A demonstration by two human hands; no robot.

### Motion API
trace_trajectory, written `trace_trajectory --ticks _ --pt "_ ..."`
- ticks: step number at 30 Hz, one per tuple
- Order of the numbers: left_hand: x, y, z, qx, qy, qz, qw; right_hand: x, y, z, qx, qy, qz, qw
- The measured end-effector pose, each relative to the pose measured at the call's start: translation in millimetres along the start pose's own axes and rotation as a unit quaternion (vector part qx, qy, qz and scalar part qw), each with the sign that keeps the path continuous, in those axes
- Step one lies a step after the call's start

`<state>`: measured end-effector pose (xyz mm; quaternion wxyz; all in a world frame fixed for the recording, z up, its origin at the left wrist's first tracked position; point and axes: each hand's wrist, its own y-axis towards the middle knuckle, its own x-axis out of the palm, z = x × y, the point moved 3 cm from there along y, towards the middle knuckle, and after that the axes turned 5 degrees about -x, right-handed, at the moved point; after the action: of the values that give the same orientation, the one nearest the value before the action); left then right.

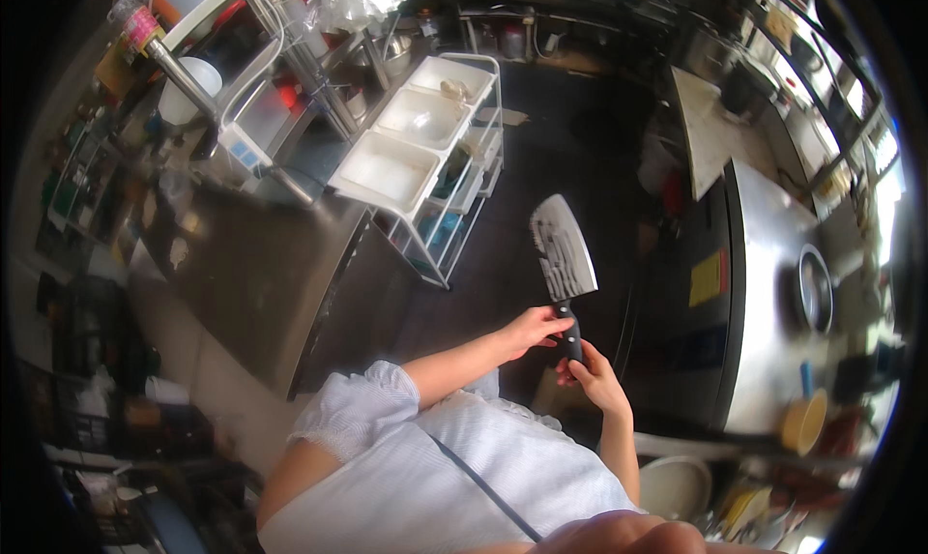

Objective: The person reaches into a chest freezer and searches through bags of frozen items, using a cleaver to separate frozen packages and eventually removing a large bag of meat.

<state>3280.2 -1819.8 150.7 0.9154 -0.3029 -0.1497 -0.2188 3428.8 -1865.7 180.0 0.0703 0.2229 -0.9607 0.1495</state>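
A kitchen cleaver with a broad metal blade (pixel 564 253) and a black riveted handle is held out in front of my body, its blade pointing away from me. My left hand (pixel 535 332) grips the upper part of the handle, just below the blade. Lower down, the fingers of my right hand (pixel 596 376) close on the butt end of the same handle. The blade has dark marks or reflections across its face, and beneath it lies the dark floor.
A white trolley (pixel 417 209) with white tubs stands ahead to the left. At left is a metal worktop (pixel 246 278). On the right, a steel counter (pixel 761 300) holds a round metal pan (pixel 815 289) and a yellow ladle or small pot (pixel 803 421).
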Motion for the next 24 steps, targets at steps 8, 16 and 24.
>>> trace_trajectory --ticks 8,16,24 --pt "-81 201 124 0.088 0.039 0.22 0.971 -89 260 -89 -0.157 -0.562 0.196 0.788" --pt "-84 413 326 0.229 0.272 0.019 0.934 -274 422 -174 -0.109 -0.507 0.376 0.768" --pt "-304 570 429 0.144 0.177 0.332 0.915 -401 702 -231 -0.085 -0.591 0.286 0.75"
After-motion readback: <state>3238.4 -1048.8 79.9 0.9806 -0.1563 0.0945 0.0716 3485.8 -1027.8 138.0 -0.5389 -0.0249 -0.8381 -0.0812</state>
